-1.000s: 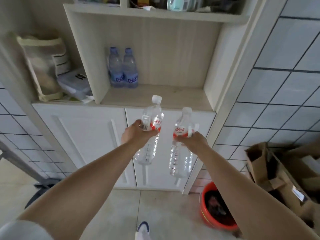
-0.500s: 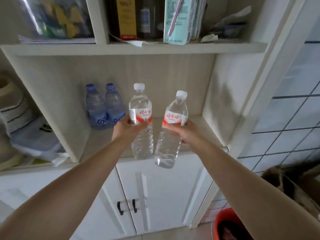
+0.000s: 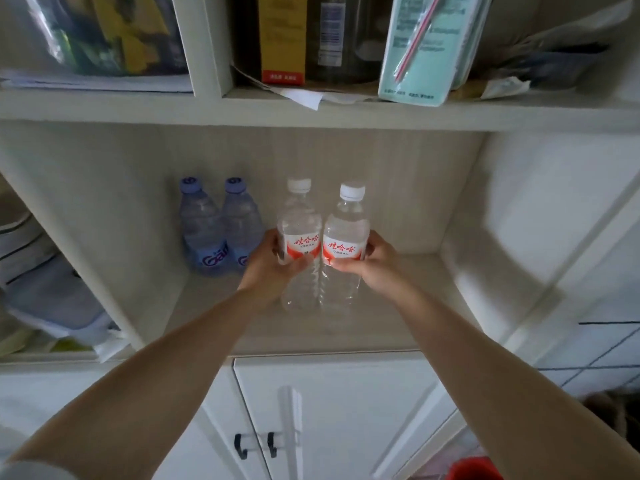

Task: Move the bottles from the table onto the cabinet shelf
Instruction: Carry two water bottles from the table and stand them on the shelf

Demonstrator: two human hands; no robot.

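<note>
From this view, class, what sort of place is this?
Probably a home storage or utility corner: a white cabinet shelf holding blue water bottles, cluttered boxes above, a tiled wall beside it.

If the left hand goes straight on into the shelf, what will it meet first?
Probably only the cabinet's back panel. The left hand and its bottle seem to pass right of the blue bottles, though depth is unclear.

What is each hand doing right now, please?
Left hand: closed, its grip round the left red-labelled water bottle.
Right hand: closed, its grip round the right red-labelled water bottle.
</note>
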